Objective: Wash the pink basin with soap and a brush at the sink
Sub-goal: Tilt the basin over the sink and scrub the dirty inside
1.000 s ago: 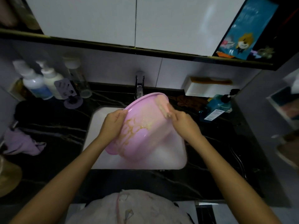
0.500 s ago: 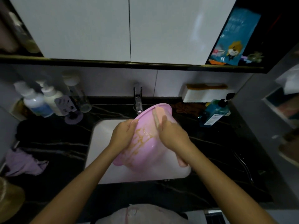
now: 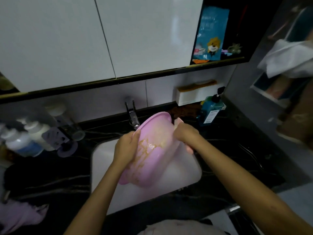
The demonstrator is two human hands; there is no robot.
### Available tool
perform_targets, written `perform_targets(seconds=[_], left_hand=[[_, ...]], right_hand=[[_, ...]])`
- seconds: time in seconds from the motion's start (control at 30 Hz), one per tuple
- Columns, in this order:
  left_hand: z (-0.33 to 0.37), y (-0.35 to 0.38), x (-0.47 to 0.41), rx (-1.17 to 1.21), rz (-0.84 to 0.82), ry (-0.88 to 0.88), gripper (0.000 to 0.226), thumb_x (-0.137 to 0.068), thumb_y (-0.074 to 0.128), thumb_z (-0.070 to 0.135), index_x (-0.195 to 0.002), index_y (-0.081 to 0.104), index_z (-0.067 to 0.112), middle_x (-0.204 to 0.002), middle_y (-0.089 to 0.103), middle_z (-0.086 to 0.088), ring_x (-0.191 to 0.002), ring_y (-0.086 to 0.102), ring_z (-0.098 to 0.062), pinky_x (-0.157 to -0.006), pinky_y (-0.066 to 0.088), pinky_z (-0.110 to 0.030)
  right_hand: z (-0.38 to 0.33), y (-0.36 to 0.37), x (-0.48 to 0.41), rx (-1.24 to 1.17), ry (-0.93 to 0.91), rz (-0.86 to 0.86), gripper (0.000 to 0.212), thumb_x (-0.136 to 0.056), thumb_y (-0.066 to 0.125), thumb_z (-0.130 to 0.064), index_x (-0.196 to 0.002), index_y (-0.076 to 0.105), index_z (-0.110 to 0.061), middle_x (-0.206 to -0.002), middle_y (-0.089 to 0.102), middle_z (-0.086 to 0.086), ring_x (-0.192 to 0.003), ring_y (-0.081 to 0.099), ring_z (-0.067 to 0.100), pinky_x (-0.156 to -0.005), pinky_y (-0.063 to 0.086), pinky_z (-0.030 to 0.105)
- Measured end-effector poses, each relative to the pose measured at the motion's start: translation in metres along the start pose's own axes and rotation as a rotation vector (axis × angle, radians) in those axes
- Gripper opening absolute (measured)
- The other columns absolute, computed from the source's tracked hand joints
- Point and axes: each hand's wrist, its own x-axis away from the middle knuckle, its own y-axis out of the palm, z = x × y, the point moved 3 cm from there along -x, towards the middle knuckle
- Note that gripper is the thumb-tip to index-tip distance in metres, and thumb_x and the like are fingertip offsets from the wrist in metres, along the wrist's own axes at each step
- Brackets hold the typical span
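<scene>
The pink basin (image 3: 157, 160) is tilted on its side over the white sink (image 3: 105, 167), just below the faucet (image 3: 133, 116). Brownish soap streaks run across the surface facing me. My left hand (image 3: 127, 146) grips the basin's left rim, thumb on the near face. My right hand (image 3: 184, 133) is curled round a pale pink brush (image 3: 178, 120) and holds it against the basin's upper right edge. The brush's ends stick out above and below the fist; its bristles are hidden.
A black marble counter (image 3: 50, 175) surrounds the sink. White pump bottles (image 3: 33, 133) and a purple holder (image 3: 66, 143) stand at the left, with a purple cloth (image 3: 20, 216) nearer. A blue pump bottle (image 3: 211, 107) and a white wall box (image 3: 194, 95) sit at the back right.
My right hand with the brush has slid from the middle of the basin's face to its upper right edge. The left hand keeps its grip on the rim.
</scene>
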Motion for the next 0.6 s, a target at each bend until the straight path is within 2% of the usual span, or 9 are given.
perform_targets(seconds=[0.07,0.13,0.17,0.2,0.3,0.37,0.47,0.5,0.6], left_hand=[[0.001,0.000,-0.006,0.005,-0.012,0.001,0.048,-0.090,0.030,0.053,-0.054,0.037,0.022,-0.054,0.045,0.007,-0.060,0.047,-0.022,-0.056,0.030,-0.031],[0.000,-0.001,-0.013,0.013,-0.023,0.001,0.049,-0.091,0.034,0.052,-0.053,0.038,0.021,-0.053,0.045,0.006,-0.059,0.046,-0.021,-0.056,0.031,-0.031],[0.000,-0.002,-0.015,0.018,-0.024,0.000,0.050,-0.093,0.036,0.050,-0.053,0.038,0.021,-0.053,0.045,0.006,-0.059,0.046,-0.021,-0.056,0.031,-0.031],[0.001,-0.003,-0.017,0.024,-0.029,0.000,0.051,-0.096,0.038,0.047,-0.053,0.038,0.021,-0.054,0.045,0.005,-0.059,0.046,-0.022,-0.056,0.031,-0.031],[0.009,0.002,-0.022,-0.016,-0.068,0.018,0.051,-0.098,0.037,0.044,-0.054,0.040,0.019,-0.058,0.050,0.003,-0.063,0.051,-0.025,-0.057,0.033,-0.031],[0.018,0.008,-0.030,-0.065,-0.103,0.022,0.051,-0.096,0.034,0.050,-0.058,0.045,0.017,-0.065,0.057,-0.004,-0.069,0.056,-0.029,-0.060,0.036,-0.031],[0.017,0.007,-0.044,-0.097,-0.121,-0.012,0.052,-0.096,0.034,0.050,-0.060,0.048,0.016,-0.068,0.059,-0.004,-0.072,0.057,-0.029,-0.062,0.038,-0.031],[0.016,0.005,-0.048,-0.091,-0.123,-0.016,0.053,-0.096,0.034,0.051,-0.058,0.046,0.016,-0.065,0.057,-0.002,-0.070,0.055,-0.028,-0.061,0.037,-0.031],[0.015,0.004,-0.053,-0.101,-0.135,0.008,0.053,-0.095,0.034,0.051,-0.056,0.041,0.015,-0.058,0.050,0.001,-0.065,0.051,-0.027,-0.059,0.034,-0.031]], right_hand=[[-0.004,0.011,0.015,-0.003,-0.116,0.080,0.044,-0.094,0.041,-0.016,-0.138,0.039,-0.007,-0.126,0.056,0.014,-0.111,0.056,0.030,-0.081,0.041,0.033],[-0.014,0.029,0.044,-0.016,-0.338,0.161,0.056,-0.099,0.035,-0.018,-0.150,0.015,-0.011,-0.125,0.056,0.014,-0.112,0.055,0.031,-0.087,0.042,0.037],[-0.016,0.033,0.046,0.002,-0.388,0.155,0.058,-0.099,0.034,-0.019,-0.152,0.009,-0.015,-0.124,0.057,0.014,-0.110,0.055,0.032,-0.086,0.042,0.037],[-0.013,0.029,0.034,0.017,-0.368,0.168,0.057,-0.099,0.033,-0.020,-0.151,0.011,-0.016,-0.122,0.058,0.014,-0.108,0.056,0.032,-0.082,0.041,0.036],[-0.001,0.006,0.000,-0.089,-0.088,0.159,0.045,-0.096,0.036,-0.018,-0.141,0.034,-0.012,-0.124,0.056,0.014,-0.107,0.057,0.031,-0.076,0.041,0.035],[-0.010,0.012,0.014,-0.072,-0.145,0.200,0.051,-0.097,0.035,-0.018,-0.147,0.025,-0.012,-0.126,0.055,0.014,-0.111,0.055,0.032,-0.082,0.042,0.037],[-0.022,0.040,0.057,-0.004,-0.465,0.221,0.058,-0.099,0.033,-0.020,-0.152,0.008,-0.016,-0.115,0.061,0.015,-0.101,0.059,0.032,-0.070,0.038,0.033],[-0.015,0.039,0.051,0.023,-0.454,0.211,0.058,-0.099,0.032,-0.020,-0.152,0.007,-0.018,-0.117,0.061,0.014,-0.102,0.059,0.032,-0.071,0.039,0.034],[0.005,0.015,0.004,-0.095,-0.197,0.205,0.050,-0.098,0.032,-0.021,-0.146,0.023,-0.016,-0.127,0.056,0.016,-0.111,0.056,0.034,-0.084,0.043,0.038]])
